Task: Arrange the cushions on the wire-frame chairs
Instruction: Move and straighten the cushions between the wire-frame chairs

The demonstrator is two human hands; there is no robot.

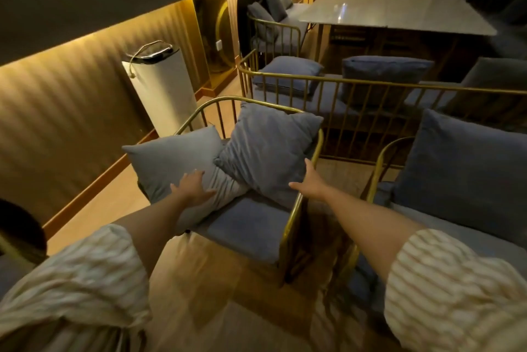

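A gold wire-frame chair (293, 209) with a blue seat pad stands in front of me. Two grey-blue cushions lean on it. The left cushion (168, 157) lies tilted toward the left side, and my left hand (192, 185) rests flat on its lower edge with fingers spread. The right cushion (271, 140) stands on a corner against the chair back. My right hand (309, 180) is open at that cushion's lower right edge, beside the chair's arm rail; whether it touches the cushion I cannot tell.
A second wire chair (379, 163) with a large blue cushion (462, 172) stands close on the right. Behind is a gold-railed bench (370, 83) with more cushions and a table (399, 6). A white cylindrical bin (162, 86) stands by the left wall.
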